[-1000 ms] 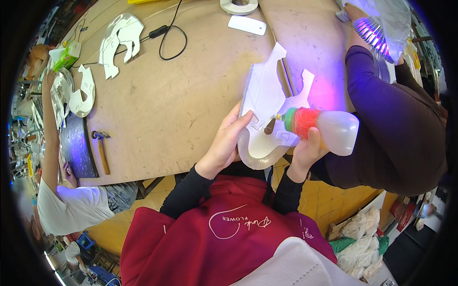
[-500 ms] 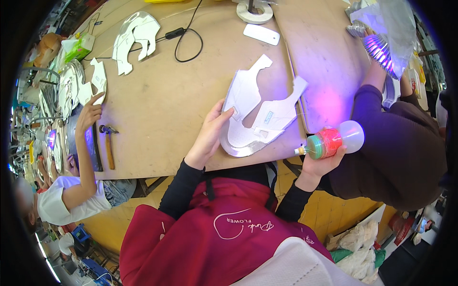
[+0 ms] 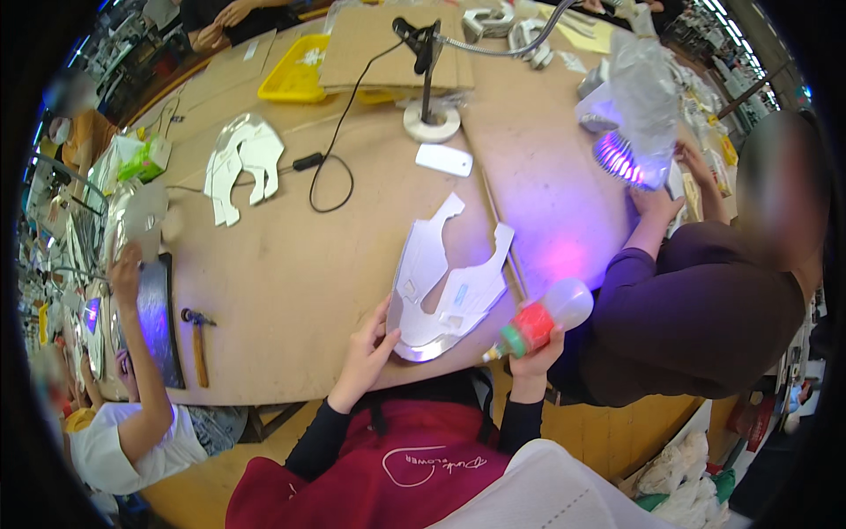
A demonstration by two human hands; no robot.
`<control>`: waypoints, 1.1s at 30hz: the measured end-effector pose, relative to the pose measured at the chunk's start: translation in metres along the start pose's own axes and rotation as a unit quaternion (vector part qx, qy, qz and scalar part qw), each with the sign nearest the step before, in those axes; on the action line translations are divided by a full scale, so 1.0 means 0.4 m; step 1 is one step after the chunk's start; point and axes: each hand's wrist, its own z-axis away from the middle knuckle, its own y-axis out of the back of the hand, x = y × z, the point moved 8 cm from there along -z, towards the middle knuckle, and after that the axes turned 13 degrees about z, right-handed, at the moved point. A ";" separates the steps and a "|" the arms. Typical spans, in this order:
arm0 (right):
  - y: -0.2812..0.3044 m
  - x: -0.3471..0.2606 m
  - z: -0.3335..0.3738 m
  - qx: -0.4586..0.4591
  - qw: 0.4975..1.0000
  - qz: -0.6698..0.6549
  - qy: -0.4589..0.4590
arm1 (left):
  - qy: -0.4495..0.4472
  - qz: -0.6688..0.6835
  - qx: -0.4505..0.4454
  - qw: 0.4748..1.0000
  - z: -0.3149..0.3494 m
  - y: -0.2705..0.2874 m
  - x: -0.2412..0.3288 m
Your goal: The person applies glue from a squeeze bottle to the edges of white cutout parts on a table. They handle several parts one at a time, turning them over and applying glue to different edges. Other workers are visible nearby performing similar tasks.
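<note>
Bottle (image 3: 535,327), red-wrapped, sits clasped in the grip of the right hand (image 3: 540,357); the left hand (image 3: 362,360) has its grip pinched on the curved white piece (image 3: 463,292), at the worktop's (image 3: 291,300) near edge.

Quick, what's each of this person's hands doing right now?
Left hand: holding the white piece by its edge.
Right hand: closed around the bottle.
</note>
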 end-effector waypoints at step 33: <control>-0.108 0.188 0.016 -0.085 0.990 0.013 -0.115 | -0.365 0.272 0.431 0.779 0.106 0.984 0.425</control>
